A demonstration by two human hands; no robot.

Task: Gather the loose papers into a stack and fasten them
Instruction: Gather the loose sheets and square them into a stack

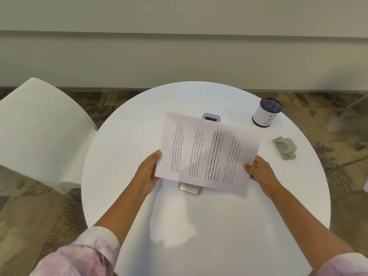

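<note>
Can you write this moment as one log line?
papers: held above table | left hand: grips | right hand: grips | fastened: not yet

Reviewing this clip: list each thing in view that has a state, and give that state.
Printed white paper sheets: gathered, held above the table.
Left hand: grips the sheets' left edge.
Right hand: grips their right edge.
Grey rectangular device: flat, mostly hidden under the sheets.
Grey hole punch: untouched.
White cylindrical mesh-topped cup: upright.

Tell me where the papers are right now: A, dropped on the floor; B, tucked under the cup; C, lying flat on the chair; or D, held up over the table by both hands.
D: the left hand and right hand each grip a side edge of the papers, which hang above the round table.
</note>
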